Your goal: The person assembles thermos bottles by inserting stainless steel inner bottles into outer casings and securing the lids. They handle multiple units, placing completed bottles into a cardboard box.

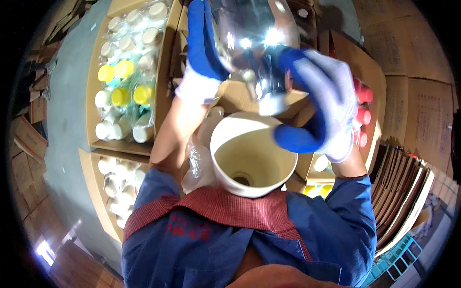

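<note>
A large clear bottle (254, 33) with a glossy, see-through body is held up at the top centre. Its white cap (272, 104) points down toward me. Along the bottle's left side lies my left hand (204, 57), in a blue and white glove, gripping it with long straight fingers; its thumb is hidden. My right hand (326, 103), gloved alike and blurred, is beside the cap, thumb and fingers apart in a curve. Some fingertips are close to the bottle; contact is unclear. Below the hands, a tall cream bucket (222, 144) stands against my chest, its mouth facing up.
On the left, a cardboard box (91, 115) contains several bottles with white and yellow caps. Another box (98, 192) of white-capped bottles is nearer. Red-capped bottles (363, 116) stand at right, above stacked cardboard sheets (394, 192) and a turquoise crate (396, 259). A plastic bag (198, 165) hangs beside the bucket.
</note>
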The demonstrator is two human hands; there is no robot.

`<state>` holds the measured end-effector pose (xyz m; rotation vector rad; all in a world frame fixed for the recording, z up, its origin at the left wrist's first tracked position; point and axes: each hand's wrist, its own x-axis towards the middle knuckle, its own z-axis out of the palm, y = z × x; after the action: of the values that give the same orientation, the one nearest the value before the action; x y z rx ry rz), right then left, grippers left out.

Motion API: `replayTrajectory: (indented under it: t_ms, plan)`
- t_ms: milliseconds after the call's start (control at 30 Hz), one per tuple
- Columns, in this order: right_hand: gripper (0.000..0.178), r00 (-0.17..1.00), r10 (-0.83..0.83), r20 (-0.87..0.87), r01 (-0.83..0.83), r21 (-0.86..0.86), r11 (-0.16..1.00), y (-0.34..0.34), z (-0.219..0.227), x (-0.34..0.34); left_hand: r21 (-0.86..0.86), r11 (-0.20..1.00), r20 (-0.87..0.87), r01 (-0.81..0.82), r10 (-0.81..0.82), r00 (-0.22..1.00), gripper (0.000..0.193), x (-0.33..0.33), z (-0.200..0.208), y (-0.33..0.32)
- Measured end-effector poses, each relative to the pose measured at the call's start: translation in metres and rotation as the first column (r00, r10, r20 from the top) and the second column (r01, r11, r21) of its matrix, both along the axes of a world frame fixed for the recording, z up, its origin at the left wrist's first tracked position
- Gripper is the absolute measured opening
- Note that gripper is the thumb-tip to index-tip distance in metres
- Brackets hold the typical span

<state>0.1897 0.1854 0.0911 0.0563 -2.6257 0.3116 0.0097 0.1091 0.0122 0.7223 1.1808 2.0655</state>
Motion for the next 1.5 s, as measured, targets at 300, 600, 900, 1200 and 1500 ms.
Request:
replayTrajectory:
  t_ms: [300, 600, 900, 1200, 1500]
  plan:
    - [0.061, 0.987, 0.001, -0.160, -0.158, -0.973, 0.171, -0.069, -0.078, 0.046, -0.157, 0.985, -0.334, 0.074, -0.124, 0.934, 0.066, 0.086, 0.014, -0.158]
    - [0.057, 0.996, 0.042, 0.073, 0.062, -0.972, 0.227, -0.103, -0.101, 0.070, -0.515, 0.603, -0.486, 0.609, -0.791, 0.373, 0.062, 0.033, 0.010, -0.136]
    - [0.074, 0.996, 0.061, -0.072, -0.067, -0.995, -0.080, -0.095, -0.103, 0.065, -0.833, 0.478, -0.517, 0.279, -0.852, -0.083, 0.052, 0.039, 0.058, -0.092]
    - [0.049, 0.992, 0.123, 0.038, 0.026, -0.994, 0.102, 0.040, -0.223, -0.084, -0.575, 0.794, -0.807, 0.198, -0.590, 0.022, 0.045, 0.031, 0.024, -0.100]
    - [0.041, 0.910, 0.005, 0.414, 0.032, -0.082, 0.996, 0.028, -0.328, -0.214, -0.626, 0.734, -0.578, 0.263, -0.663, 0.475, 0.056, -0.006, -0.018, -0.097]
